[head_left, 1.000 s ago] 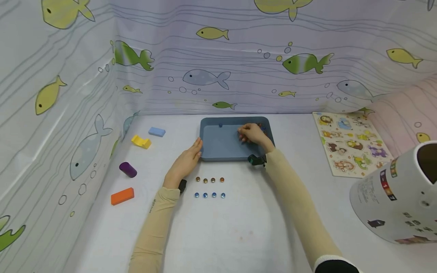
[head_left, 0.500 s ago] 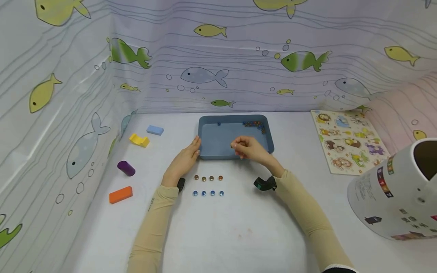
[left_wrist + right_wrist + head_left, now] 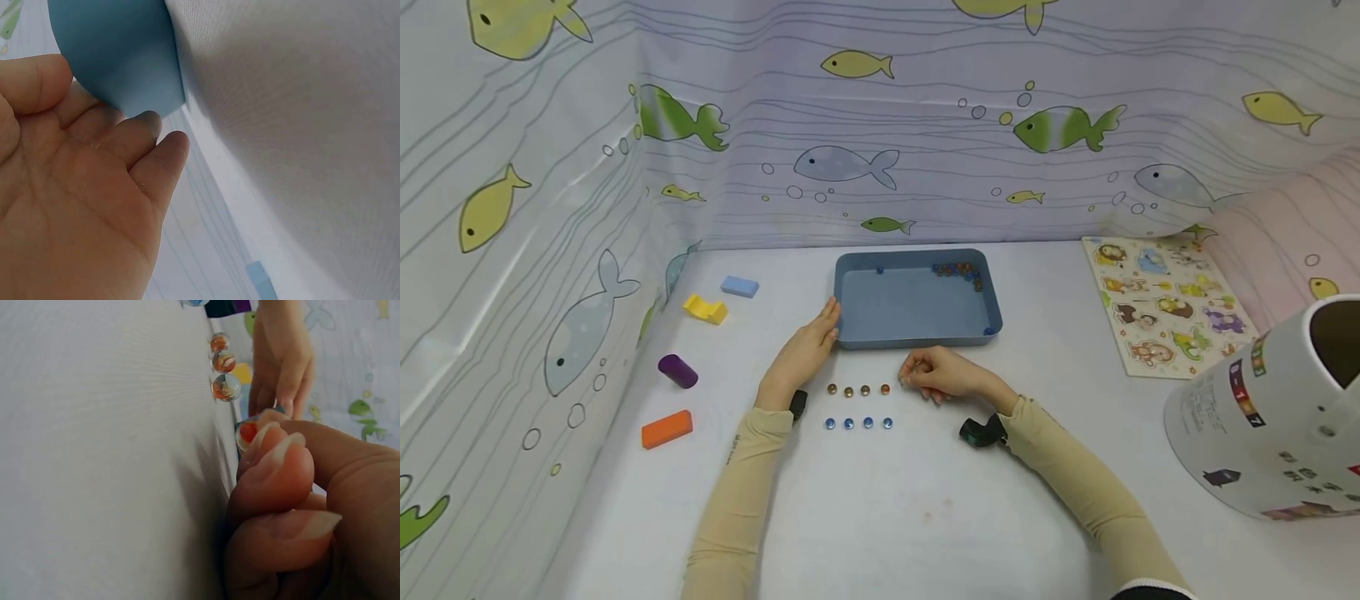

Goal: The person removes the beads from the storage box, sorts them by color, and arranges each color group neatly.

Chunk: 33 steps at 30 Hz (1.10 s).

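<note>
Orange marble (image 3: 246, 432), in wrist view, is partly behind the right hand (image 3: 943, 373).

The big white tub (image 3: 1262, 437) has a red and dark strip (image 3: 1246, 392) on its side, and on it there seems to be an 8 near the top and a 7 at the bottom, with small marks in between that are hard to read. Just beside the strip is a block of tiny grey print (image 3: 1202, 417), and lower down sit some dark marks (image 3: 1303, 473) that look like writing, but both are too small to read. A little line of dark letters (image 3: 734, 443) runs along the tan left sleeve (image 3: 730, 500), also too tiny to read.
</note>
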Each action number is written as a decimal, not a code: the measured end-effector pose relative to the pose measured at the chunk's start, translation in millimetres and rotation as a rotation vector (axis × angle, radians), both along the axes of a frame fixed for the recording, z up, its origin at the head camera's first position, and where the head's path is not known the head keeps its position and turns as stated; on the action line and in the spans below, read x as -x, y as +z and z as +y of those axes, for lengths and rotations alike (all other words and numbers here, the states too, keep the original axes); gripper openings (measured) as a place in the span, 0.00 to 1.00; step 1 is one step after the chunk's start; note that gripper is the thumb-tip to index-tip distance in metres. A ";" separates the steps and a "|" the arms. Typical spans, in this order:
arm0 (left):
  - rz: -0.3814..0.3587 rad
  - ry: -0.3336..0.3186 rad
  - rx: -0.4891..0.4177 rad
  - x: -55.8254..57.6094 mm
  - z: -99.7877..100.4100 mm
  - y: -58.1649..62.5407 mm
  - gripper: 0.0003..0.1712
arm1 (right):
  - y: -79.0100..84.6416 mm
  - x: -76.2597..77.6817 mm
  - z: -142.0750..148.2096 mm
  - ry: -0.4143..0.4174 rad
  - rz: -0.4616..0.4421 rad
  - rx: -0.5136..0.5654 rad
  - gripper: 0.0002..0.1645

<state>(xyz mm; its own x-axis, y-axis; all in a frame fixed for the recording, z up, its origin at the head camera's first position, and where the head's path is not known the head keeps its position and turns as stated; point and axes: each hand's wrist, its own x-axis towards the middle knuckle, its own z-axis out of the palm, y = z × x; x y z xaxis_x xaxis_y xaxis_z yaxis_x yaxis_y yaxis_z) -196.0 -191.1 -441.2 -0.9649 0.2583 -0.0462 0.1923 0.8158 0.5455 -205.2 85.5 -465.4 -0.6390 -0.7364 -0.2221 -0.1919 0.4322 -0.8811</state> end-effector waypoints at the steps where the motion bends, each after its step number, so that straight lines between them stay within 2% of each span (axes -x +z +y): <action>1: 0.002 -0.001 0.000 0.4 0.2 -0.5 0.31 | -0.8 -0.2 0.2 0.011 -0.005 0.000 0.10; 6: 0.000 -0.003 0.001 0.7 1.1 -0.5 0.31 | -3.0 -1.1 0.2 0.041 -0.021 0.004 0.10; 13: 0.007 -0.005 -0.005 1.0 0.9 -0.6 0.31 | -2.7 -2.2 -1.2 0.064 0.011 -0.005 0.08; 17: 0.003 -0.006 -0.006 1.1 -0.3 -1.9 0.31 | 1.5 -1.0 0.6 0.060 -0.016 -0.015 0.10; 26: -0.010 -0.002 -0.005 -0.2 -2.9 -5.2 0.31 | 28.0 15.5 14.9 -0.045 -0.028 0.067 0.17; 30: -0.006 -0.004 -0.011 1.2 -1.4 -5.0 0.31 | 40.8 31.8 25.3 -0.107 -0.017 0.124 0.21; 33: -0.005 -0.006 -0.007 1.8 -1.2 -4.0 0.31 | 48.3 47.0 30.5 -0.183 -0.028 0.172 0.23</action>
<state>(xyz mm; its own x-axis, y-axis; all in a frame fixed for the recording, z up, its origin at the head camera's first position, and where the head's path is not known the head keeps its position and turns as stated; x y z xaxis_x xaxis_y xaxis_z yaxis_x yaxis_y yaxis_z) -197.8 -192.3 -445.2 -0.9632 0.2644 -0.0487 0.1946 0.8107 0.5522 -252.1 116.0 -417.1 -0.7607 -0.6374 -0.1230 -0.0984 0.3004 -0.9487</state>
